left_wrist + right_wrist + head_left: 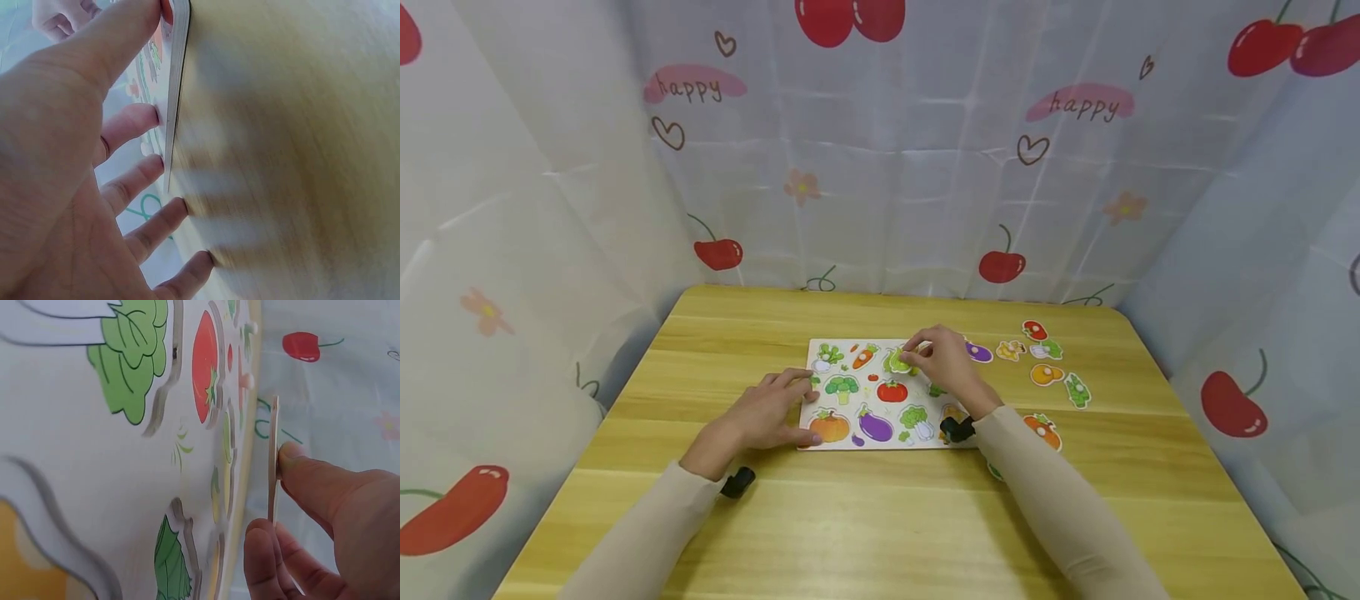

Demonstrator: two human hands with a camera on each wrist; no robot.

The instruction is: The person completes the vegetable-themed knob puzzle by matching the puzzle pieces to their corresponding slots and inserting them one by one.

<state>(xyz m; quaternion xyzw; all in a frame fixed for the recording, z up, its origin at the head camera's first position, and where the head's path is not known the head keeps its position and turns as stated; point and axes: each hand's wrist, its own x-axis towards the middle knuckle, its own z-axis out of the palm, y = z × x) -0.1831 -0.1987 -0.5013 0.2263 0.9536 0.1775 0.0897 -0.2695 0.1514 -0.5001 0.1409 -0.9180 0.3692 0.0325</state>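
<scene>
A white wooden puzzle board (901,445) printed with vegetables lies on the table. My right hand (946,364) pinches a thin green vegetable piece (895,362) over the board's upper middle; in the right wrist view the piece (272,469) stands edge-on between thumb and fingers, apart from the board face. At the board's left edge my left hand (765,414) lies with fingers spread. Its thumb (119,37) touches the lower left corner, by the printed pumpkin (830,427), while some fingertips meet the table. A knobbed carrot piece (864,357) sits in the top row.
Right of the board lie loose pieces: an eggplant (979,352), a tomato (1034,331), a pumpkin (1043,432), a green one (1078,390) and several others. Another piece (994,472) is mostly hidden under the right forearm. Cherry-printed curtains (880,225) surround the wooden table (850,525).
</scene>
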